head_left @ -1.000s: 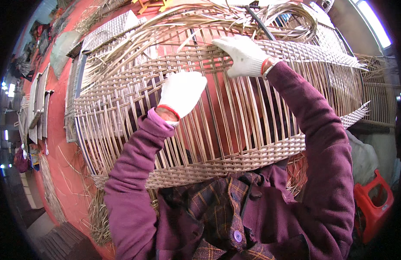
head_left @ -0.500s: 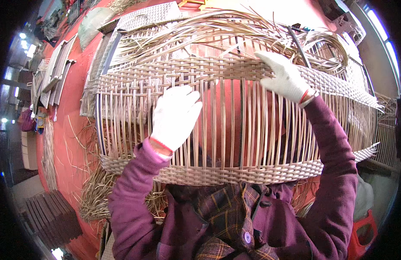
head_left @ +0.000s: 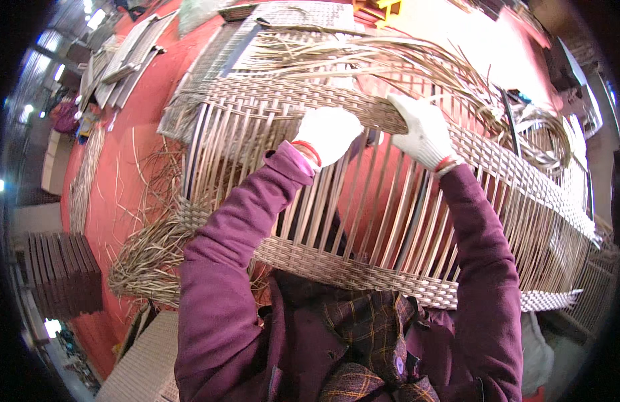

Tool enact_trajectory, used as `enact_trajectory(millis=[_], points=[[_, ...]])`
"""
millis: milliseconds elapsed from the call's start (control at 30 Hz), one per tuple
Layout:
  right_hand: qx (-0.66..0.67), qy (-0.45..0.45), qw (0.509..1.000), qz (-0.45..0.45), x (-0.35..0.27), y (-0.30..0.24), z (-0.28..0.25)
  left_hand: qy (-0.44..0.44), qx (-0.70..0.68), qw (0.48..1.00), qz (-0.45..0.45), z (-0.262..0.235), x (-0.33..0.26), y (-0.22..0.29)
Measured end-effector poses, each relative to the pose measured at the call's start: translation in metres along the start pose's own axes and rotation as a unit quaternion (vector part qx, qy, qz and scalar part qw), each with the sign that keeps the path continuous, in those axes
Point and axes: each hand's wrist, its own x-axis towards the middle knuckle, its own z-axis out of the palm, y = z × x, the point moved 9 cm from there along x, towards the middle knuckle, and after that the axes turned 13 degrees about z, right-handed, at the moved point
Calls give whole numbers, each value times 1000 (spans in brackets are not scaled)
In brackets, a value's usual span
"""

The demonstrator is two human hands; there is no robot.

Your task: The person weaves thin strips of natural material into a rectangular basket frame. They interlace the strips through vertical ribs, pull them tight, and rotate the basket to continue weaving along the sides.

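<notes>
A wide wicker panel point(head_left: 417, 271) lies across my lap, with tightly woven bands at top and bottom and bare upright strands between them. My right hand point(head_left: 422, 130), in a white knit glove, grips the upper woven band point(head_left: 363, 104), thumb below it and fingers over its far edge. Close by, my left hand point(head_left: 328, 136), gloved too, is closed at the lower edge of that band. Its fingers are curled, and what they hold is hidden. Loose flat strands point(head_left: 403, 50) spread behind the upper band.
A coil of strands point(head_left: 547, 137) lies at the far right. Loose strands point(head_left: 149, 258) are heaped on the red floor point(head_left: 122, 181) at left. A stack of brown slatted pieces point(head_left: 62, 275) stands further left, with woven panels point(head_left: 132, 57) behind it.
My left hand has moved right and up, to the band near my right hand, and its fingers have curled. The panel now slopes down to the right in view.
</notes>
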Motion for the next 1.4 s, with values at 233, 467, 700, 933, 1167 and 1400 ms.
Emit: enact_trajectory(millis=[233, 467, 700, 933, 1167, 1400], points=[[54, -39, 997, -29, 10, -38, -14, -25, 57, 988, -140, -62, -95, -17], [13, -28, 999, -42, 56, -84, 58, 103, 6, 979, -175, -38, -102, -47], [23, 32, 998, -57, 45, -83, 55, 110, 114, 965, -209, -53, -58, -90], [158, -97, 983, 12, 56, -84, 46, 166, 170, 959, -155, -94, -124, -82], [51, -53, 992, -103, 90, -159, 95, 117, 105, 956, -247, -70, -188, -152], [31, -15, 998, -53, 86, -158, 116, 58, 170, 964, -195, -36, -165, -187]])
